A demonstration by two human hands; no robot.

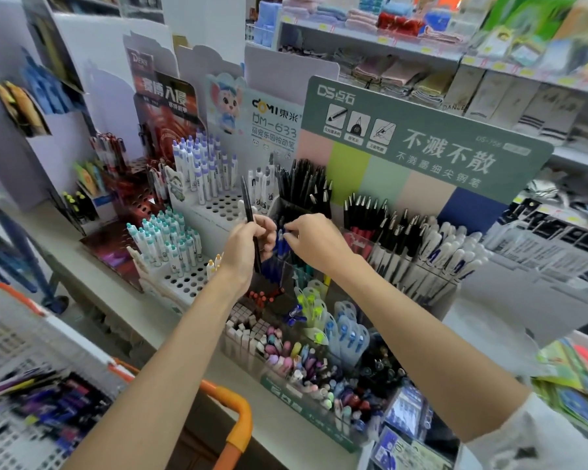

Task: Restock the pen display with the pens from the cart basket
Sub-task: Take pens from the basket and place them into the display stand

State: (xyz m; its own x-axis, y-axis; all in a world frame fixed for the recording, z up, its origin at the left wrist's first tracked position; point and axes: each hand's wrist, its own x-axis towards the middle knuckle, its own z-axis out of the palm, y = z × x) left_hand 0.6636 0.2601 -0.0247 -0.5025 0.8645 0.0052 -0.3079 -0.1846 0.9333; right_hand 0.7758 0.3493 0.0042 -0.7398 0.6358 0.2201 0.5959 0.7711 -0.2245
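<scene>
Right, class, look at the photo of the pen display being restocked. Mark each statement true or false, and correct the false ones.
1. The left hand grips a black pen that points upward. True.
2. The right hand holds nothing. False: it pinches a blue pen at the display.
3. The cart basket has no pens in it. False: loose pens lie in it.
4. The cart's handle is orange. True.
</scene>
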